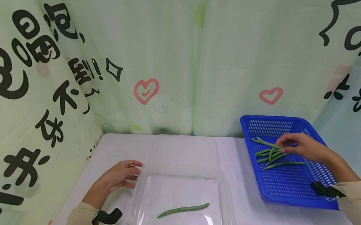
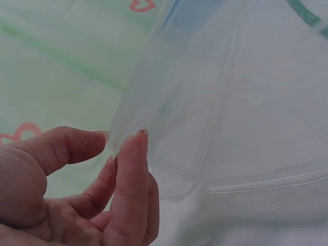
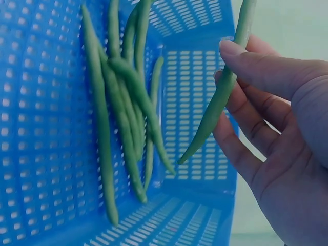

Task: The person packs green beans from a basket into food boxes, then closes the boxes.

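We see the right hand point(image 1: 305, 147) pinching a green bean point(image 3: 218, 102) over the blue basket point(image 1: 289, 190), the left hand point(image 1: 121, 175) pinching the rim of a clear container point(image 1: 180, 190) holding another bean point(image 1: 183, 210). Black characters point(image 1: 63, 101) and exclamation marks point(image 1: 3, 197) mark the curtain point(image 1: 227, 77).

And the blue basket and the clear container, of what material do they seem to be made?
The blue basket looks like moulded plastic with a satin finish: one even colour, regular rows of openings. The clear container is probably smooth, glossy plastic: see-through, with bright reflections and a slightly cloudy wall; exact type unclear.
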The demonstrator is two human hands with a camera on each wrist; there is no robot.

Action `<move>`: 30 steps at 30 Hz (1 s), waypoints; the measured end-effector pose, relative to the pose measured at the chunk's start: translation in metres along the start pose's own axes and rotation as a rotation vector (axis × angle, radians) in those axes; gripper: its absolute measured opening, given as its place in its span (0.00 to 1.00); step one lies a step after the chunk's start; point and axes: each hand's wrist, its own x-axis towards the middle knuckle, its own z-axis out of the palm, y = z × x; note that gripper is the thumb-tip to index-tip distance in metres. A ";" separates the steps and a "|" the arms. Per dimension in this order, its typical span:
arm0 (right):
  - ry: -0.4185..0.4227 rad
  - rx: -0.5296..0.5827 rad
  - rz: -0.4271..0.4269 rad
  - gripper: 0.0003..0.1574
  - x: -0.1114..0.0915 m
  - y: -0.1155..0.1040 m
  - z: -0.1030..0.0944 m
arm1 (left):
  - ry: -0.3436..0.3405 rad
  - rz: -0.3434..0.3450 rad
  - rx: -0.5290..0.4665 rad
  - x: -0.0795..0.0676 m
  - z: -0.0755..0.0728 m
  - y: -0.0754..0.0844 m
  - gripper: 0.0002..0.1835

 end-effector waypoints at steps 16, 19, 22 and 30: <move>0.008 0.140 -0.190 0.12 0.002 -0.041 0.010 | 0.004 0.001 0.003 0.003 -0.001 -0.002 0.23; -0.021 0.164 -0.232 0.12 0.004 -0.048 0.013 | 0.006 0.000 0.003 0.003 -0.001 -0.003 0.23; -0.058 0.187 -0.270 0.12 0.006 -0.055 0.016 | 0.011 -0.004 0.004 0.003 -0.001 -0.002 0.23; -0.121 0.212 -0.305 0.11 0.011 -0.073 0.024 | 0.000 -0.002 0.002 0.002 -0.001 -0.002 0.24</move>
